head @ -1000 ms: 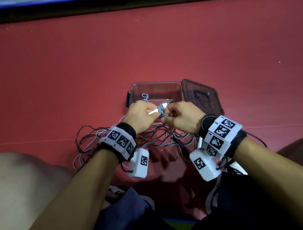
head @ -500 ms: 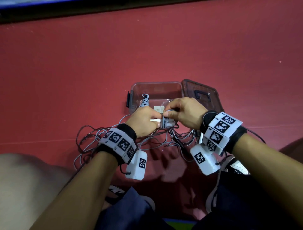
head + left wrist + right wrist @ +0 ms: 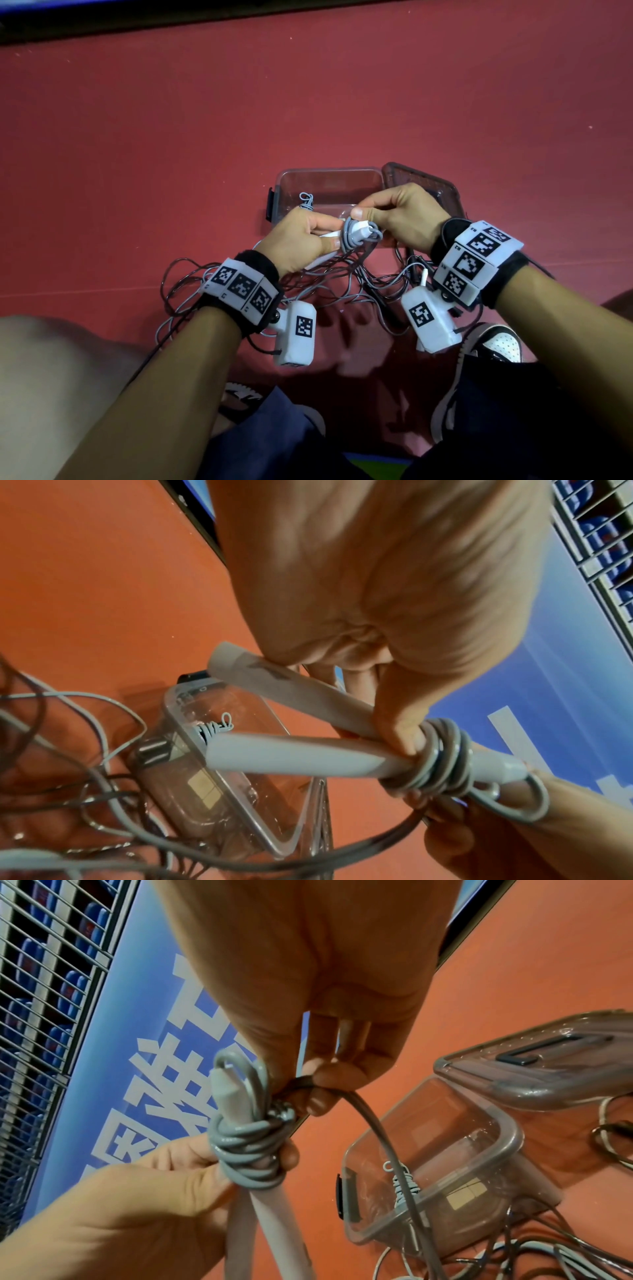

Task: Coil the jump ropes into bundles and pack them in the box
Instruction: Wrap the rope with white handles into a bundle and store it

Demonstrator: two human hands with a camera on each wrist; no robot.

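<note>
Both my hands raised together in front of me, wrists nearly touching.
My left hand (image 3: 301,240) is curled closed with thumb pressed down; my right hand (image 3: 400,219) pinches thumb against forefinger, other fingers tucked.

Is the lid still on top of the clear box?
No, the lid lies off to the side of the box, which stands open with a coiled rope bundle inside.

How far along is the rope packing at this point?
Done: one coiled bundle lies in the clear box. In hand: the left hand holds two white handles while the right hand pinches grey cord wound around them. Left: the loose cord tangle on the floor.
</note>
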